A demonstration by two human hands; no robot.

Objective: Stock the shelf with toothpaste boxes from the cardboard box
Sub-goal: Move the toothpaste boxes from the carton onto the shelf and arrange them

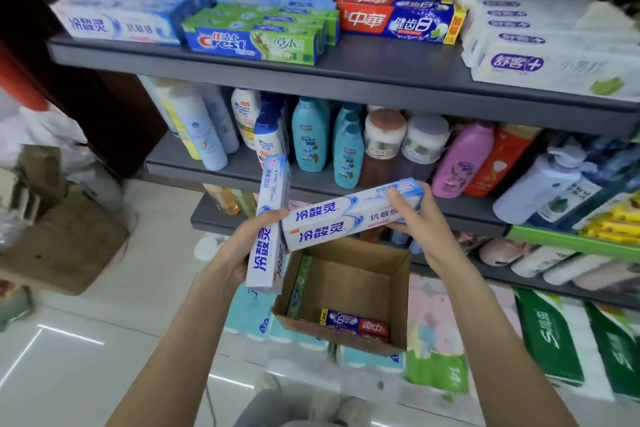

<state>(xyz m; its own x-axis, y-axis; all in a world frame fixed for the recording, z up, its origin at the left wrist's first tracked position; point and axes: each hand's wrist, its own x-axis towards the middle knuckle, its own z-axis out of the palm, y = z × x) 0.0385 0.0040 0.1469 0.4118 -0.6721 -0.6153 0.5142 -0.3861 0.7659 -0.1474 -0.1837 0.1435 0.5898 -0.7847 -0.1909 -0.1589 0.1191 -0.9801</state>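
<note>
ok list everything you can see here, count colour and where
held toothpaste boxes: several, white-blue, one batch in each hand above the carton
cardboard box: one, brown, open, below the hands
red-blue toothpaste box: one, on the carton's floor
green toothpaste box: one, upright against the carton's left wall
shelved toothpaste: many, white, green, red-blue, top shelf
bottles: many, teal, white, pink, orange, second shelf
tissue packs: several, green and pastel, floor level
left hand: grips the upright boxes
right hand: grips the level boxes
</note>
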